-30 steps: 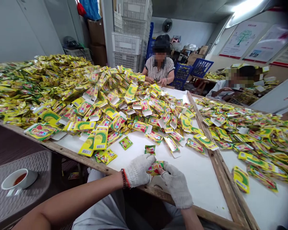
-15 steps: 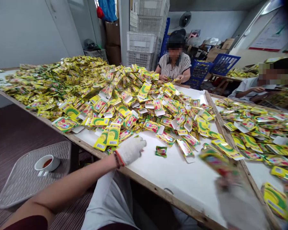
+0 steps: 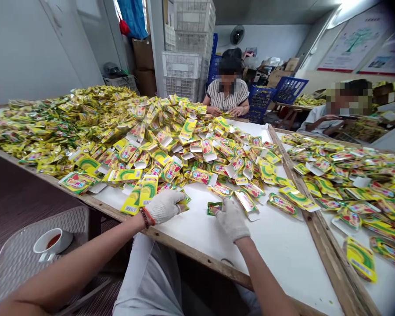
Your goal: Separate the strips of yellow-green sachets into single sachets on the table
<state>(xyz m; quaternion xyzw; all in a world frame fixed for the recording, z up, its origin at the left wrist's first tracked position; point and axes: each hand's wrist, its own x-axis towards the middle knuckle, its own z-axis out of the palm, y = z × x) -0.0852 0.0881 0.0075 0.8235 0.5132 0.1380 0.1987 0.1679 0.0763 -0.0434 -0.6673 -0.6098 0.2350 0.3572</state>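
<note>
You are working with both hands low over the white-topped table with the wooden rail [image 3: 197,251]. Your left hand [image 3: 164,206], in a white knit glove, is stretching toward the big heap of yellow foil packets [image 3: 95,127], its fingers narrowed and resting on a green-and-yellow foil sachet [image 3: 184,202]. That sachet is lying beside two flat yellow packets [image 3: 140,194], and whether the hand is gripping it cannot be told. Your right hand [image 3: 232,220], in a matching glove, has dropped from the raised, blurred position of a moment ago, and no packet is showing in it now. Its fingertips are touching a small green foil sachet [image 3: 214,208] on the bare white surface, though whether they are pinching it cannot be told. A person in a striped shirt [image 3: 227,94] is working at the far side of the heap, hands among the packets.
</note>
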